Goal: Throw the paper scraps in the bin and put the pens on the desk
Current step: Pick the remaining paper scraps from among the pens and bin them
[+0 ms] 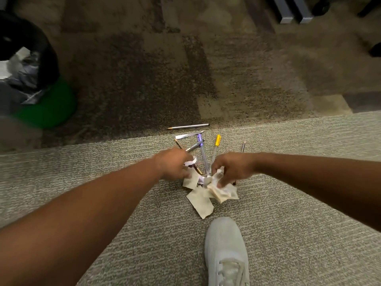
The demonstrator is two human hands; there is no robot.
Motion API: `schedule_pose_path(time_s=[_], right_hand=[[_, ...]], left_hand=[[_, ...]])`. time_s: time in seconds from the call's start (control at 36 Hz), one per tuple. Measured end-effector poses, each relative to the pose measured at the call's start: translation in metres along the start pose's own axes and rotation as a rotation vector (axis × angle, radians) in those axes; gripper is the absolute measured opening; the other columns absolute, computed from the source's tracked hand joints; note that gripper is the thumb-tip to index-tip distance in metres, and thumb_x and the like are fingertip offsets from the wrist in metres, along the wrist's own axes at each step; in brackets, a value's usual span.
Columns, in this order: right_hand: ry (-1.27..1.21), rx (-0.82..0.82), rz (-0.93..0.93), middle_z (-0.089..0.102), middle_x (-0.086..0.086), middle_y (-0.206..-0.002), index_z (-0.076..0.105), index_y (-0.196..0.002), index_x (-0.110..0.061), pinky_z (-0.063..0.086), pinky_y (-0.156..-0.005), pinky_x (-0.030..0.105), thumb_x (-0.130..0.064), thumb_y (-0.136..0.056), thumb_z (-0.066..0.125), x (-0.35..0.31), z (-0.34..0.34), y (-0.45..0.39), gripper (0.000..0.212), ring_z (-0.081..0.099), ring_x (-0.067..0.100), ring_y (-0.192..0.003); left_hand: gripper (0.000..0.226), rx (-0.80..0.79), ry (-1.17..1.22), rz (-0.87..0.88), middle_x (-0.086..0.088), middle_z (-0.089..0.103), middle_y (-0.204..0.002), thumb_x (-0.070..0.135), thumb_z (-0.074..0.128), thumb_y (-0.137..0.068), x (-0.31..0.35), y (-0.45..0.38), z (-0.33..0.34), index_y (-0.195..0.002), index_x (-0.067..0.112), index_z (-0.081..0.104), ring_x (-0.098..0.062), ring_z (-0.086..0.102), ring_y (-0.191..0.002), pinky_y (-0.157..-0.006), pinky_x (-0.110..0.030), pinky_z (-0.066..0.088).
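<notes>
Head view: both arms reach down to a pile on the light carpet, centre of frame.

L hand [172, 163], just left of centre, is curled w/ fingers closed round a small white paper scrap [190, 162]; a beige scrap [190, 181] sits right under its fingertips, touching or not, can't tell.

R hand [231, 168], just right of centre, fingers bent and pinching a crumpled beige wad [221, 193] that hangs below it, low over the floor.

A flat beige piece [201, 201] lies on the carpet below the hands, near the toe of a pale grey shoe [225, 248] at bottom centre.

Pens fan out above the hands: purple-capped pen [202, 151], yellow-capped pen [215, 148], a dark pen [194, 145] crossing the purple one, a thin brown pencil [243, 146] to the right. A white paper strip [188, 135] lies at the pens' upper ends.

A silver pencil [188, 126] lies apart, above the strip, on the darker carpet [134, 79].

Upper left edge: green bin [51, 106] w/ black liner [24, 75], well apart from the pile. Grey furniture legs [292, 11] upper right. Desk top not seen.
</notes>
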State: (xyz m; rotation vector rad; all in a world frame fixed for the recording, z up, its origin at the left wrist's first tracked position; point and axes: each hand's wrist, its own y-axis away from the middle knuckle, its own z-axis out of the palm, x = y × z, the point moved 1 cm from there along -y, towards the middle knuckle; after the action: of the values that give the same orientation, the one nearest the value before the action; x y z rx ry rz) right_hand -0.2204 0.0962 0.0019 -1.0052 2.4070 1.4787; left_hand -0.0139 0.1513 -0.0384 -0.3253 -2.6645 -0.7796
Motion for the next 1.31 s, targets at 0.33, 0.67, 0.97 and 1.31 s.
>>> schedule_pose_path(time_s=[0.33, 0.67, 0.97, 1.31], right_hand=[[0.314, 0.124, -0.155, 0.064, 0.003, -0.109, 0.063, -0.115, -0.016, 0.047, -0.078, 0.03, -0.026, -0.089, 0.066, -0.013, 0.038, -0.015, 0.028, 0.06, 0.019, -0.096], [0.272, 0.172, 0.029, 0.067, 0.002, -0.107, 0.063, -0.11, -0.018, 0.046, -0.076, 0.03, -0.031, -0.087, 0.069, 0.023, -0.029, -0.003, 0.027, 0.06, 0.018, -0.094], [0.312, 0.265, 0.063, 0.065, -0.003, -0.102, 0.063, -0.11, -0.022, 0.041, -0.071, 0.028, -0.033, -0.085, 0.07, 0.026, -0.051, -0.011, 0.028, 0.057, 0.017, -0.088], [0.131, 0.516, -0.015, 0.061, -0.004, -0.097, 0.056, -0.105, -0.028, 0.036, -0.061, 0.025, -0.025, -0.082, 0.074, -0.022, -0.102, -0.022, 0.029, 0.054, 0.013, -0.081]], left_hand=[[0.051, 0.084, -0.111, -0.02, 0.0, 0.055, -0.119, 0.05, 0.07, -0.083, 0.019, 0.006, 0.019, -0.127, 0.029, 0.056, -0.024, 0.058, -0.106, -0.082, -0.036, 0.047], [0.041, -0.122, 0.229, -0.016, 0.0, 0.065, -0.117, 0.04, 0.077, -0.081, 0.021, 0.006, 0.005, -0.116, 0.02, 0.065, -0.023, 0.06, -0.108, -0.082, -0.03, 0.046], [0.057, -0.227, -0.251, 0.232, -0.003, 0.062, -0.124, 0.039, 0.075, -0.082, 0.049, 0.018, 0.032, -0.132, 0.021, 0.053, -0.025, 0.057, -0.113, -0.088, -0.038, 0.049], [0.044, 0.036, 0.044, -0.008, -0.005, 0.063, -0.124, 0.047, 0.064, -0.089, 0.007, 0.027, -0.007, -0.126, 0.026, 0.054, -0.027, 0.058, -0.109, -0.073, -0.03, 0.034]])
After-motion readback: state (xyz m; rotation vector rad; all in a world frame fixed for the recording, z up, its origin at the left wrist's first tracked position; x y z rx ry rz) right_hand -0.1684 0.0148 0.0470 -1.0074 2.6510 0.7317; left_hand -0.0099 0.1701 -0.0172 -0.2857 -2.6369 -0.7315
